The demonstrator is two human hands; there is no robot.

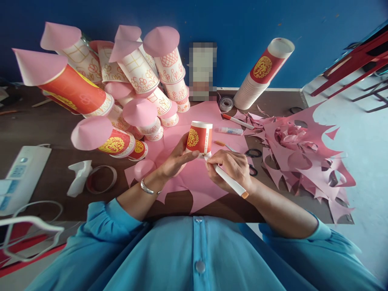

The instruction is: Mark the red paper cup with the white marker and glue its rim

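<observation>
A red paper cup point(201, 136) with a yellow round pattern and a white rim is held by my left hand point(176, 160), whose fingers wrap its left side and lower edge. My right hand point(230, 167) grips a white marker point(228, 180) with an orange end. The marker's tip meets the lower edge of the cup. Beneath both hands lie sheets of pink paper point(209, 194). Just right of the cup are an orange marker cap point(220, 143) and a glue stick point(230, 131).
Cup towers with pink cones point(138, 76) crowd the back left. A tall cup stack point(253, 89), tape roll point(226, 104), red marker point(238, 121), scissors point(254, 153) and pink scraps point(298, 141) are at right. A power strip point(26, 173) and tape ring point(102, 179) lie left.
</observation>
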